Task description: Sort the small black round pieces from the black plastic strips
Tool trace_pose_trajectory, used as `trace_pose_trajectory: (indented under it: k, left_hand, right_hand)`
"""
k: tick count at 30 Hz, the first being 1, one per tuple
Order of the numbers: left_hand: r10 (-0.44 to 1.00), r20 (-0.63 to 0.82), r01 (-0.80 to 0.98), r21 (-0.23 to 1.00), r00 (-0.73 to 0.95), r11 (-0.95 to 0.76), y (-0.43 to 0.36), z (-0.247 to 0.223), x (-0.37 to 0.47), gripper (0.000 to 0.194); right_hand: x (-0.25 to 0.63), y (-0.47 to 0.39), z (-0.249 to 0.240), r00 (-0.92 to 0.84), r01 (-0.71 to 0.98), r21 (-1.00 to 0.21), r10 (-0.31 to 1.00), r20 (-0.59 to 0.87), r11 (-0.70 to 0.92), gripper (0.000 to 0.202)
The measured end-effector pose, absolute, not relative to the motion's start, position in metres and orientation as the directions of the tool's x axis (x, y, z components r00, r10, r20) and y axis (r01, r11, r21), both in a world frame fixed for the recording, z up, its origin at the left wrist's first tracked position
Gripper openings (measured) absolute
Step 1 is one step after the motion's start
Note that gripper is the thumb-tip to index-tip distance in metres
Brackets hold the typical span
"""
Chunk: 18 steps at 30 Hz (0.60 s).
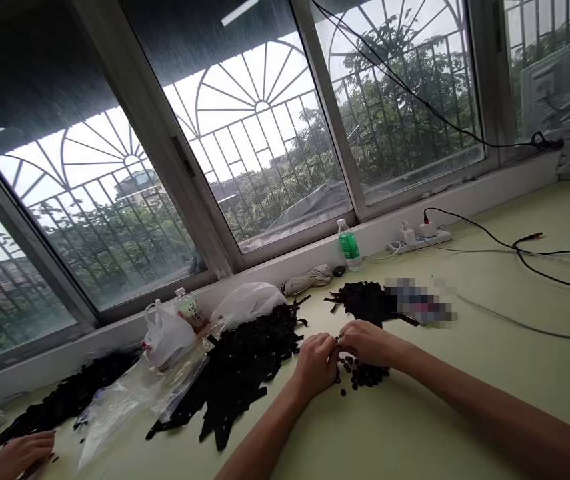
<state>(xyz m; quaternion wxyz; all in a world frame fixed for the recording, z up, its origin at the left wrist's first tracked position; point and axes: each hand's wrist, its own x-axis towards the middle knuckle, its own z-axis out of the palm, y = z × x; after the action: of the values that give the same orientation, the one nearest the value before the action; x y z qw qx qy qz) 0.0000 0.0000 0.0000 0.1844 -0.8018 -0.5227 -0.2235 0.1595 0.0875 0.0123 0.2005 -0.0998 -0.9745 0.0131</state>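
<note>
My left hand (317, 363) and my right hand (365, 341) meet above the table, fingers closed in pinches. Between their fingertips is a small dark piece, too small to make out fully. Just below my right hand lies a pile of small round black pieces (365, 375), some scattered toward my left hand. To the left of my left hand spreads a large heap of black fabric strips (245, 363). Beyond my right hand sits another heap of black strips (365, 300).
Another person's hand (27, 450) is at the lower left, near a further black heap (75, 393). Plastic bags (167, 333), a tea bottle (189, 308) and a green-labelled bottle (349, 247) stand near the windows. A power strip (419, 239) and cables lie at right.
</note>
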Motion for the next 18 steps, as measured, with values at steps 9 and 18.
trace_pose_trajectory:
  k: [9,18]
  left_hand:
    - [0.77,0.618,0.924,0.183,0.157,-0.336,0.0049,-0.0028,-0.0044,0.014]
    - [0.761,0.645,0.893,0.299,0.07,-0.336,0.0062,-0.0025,-0.0033,0.013]
  right_hand:
    - [0.1592,0.0925,0.0115,-0.829,0.113,-0.291,0.252,0.499,0.95,0.034]
    - [0.1605,0.0972,0.0107,-0.783,0.123,-0.455,0.368,0.502,0.882,0.031]
